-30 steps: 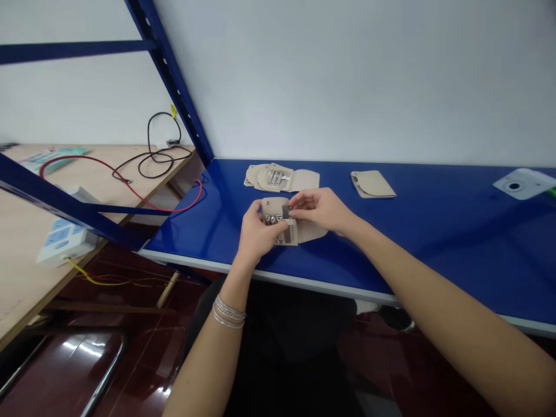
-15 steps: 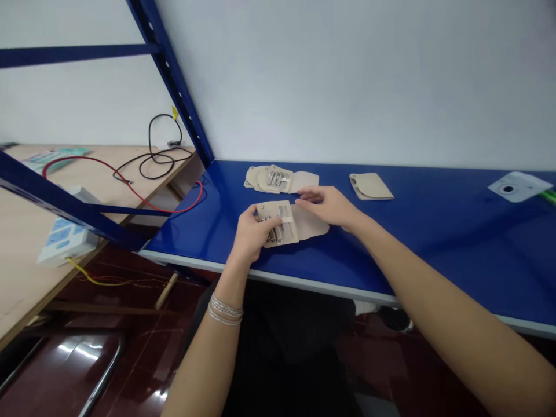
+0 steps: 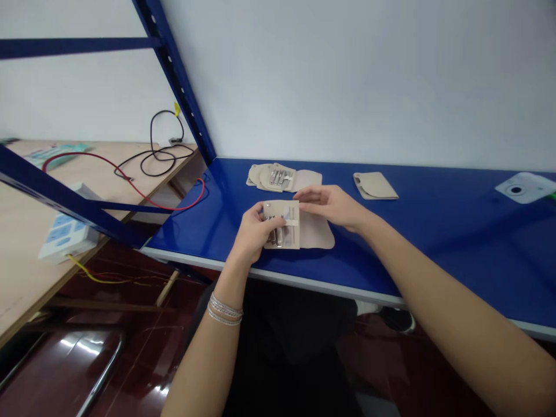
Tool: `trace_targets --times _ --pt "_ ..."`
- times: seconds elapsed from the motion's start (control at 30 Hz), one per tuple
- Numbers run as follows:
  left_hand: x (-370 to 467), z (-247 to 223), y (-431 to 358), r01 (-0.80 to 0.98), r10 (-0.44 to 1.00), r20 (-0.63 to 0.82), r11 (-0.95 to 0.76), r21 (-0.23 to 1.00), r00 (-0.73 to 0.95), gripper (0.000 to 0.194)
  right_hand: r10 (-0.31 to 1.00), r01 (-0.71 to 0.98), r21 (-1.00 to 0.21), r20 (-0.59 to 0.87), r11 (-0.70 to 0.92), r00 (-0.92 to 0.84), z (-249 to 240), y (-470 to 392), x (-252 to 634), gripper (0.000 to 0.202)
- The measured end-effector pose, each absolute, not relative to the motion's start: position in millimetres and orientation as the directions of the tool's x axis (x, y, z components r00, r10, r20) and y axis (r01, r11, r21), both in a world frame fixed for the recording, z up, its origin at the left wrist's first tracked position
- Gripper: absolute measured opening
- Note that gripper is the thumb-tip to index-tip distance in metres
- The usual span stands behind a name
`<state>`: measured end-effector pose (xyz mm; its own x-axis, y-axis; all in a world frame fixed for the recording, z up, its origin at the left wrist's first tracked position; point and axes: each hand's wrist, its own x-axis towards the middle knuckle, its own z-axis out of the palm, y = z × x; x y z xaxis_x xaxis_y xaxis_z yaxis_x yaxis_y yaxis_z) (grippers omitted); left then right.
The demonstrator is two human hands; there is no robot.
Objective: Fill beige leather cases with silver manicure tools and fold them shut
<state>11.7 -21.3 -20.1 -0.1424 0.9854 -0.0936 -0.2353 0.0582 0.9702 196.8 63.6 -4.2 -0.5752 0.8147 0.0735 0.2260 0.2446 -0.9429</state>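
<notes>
Holding open case (image 3: 306,234) in left hand (image 3: 253,230), squarer than before | with right hand (image 3: 330,204) loosely parted alongside | near stacked cases (image 3: 266,178), above centre

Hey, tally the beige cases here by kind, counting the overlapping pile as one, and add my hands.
Open beige case, held by your left hand: 1
Overlapping pile, number inside unclear: 1
Folded beige case, lying apart: 1
Hands, left plus right hand: 2
Total: 5

Pictured are two bare hands (image 3: 332,205), at least four flat, round-flapped beige cases (image 3: 315,233), one slim red cable (image 3: 203,190), one looped black cable (image 3: 151,133) and one boxy white-and-blue power strip (image 3: 67,236)
</notes>
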Motion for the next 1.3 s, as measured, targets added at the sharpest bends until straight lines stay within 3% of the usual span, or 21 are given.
trace_targets --times 0.17,0.63,0.93,1.3 --pt "11.3 -22.2 -20.7 -0.21 0.987 -0.09 0.061 0.976 -0.132 0.041 0.859 0.267 -0.952 -0.009 0.149 -0.511 -4.4 61.9 194.6 0.031" --pt "11.8 -19.6 -24.4 -0.09 0.984 -0.142 0.133 0.987 -0.109 0.042 0.914 0.384 -0.909 -0.007 0.164 -0.406 -5.1 61.2 188.5 0.019" --pt "11.0 -19.5 -25.8 -0.073 0.986 -0.131 0.124 0.99 -0.101 0.044 0.899 0.341 -0.906 0.088 0.251 -0.429 -11.2 61.1 185.5 0.016" --pt "19.4 -16.9 -28.4 -0.24 0.993 -0.067 0.042 0.97 -0.098 0.051 0.887 0.284 -0.885 0.243 0.368 -0.392 -15.6 61.5 183.3 0.019"
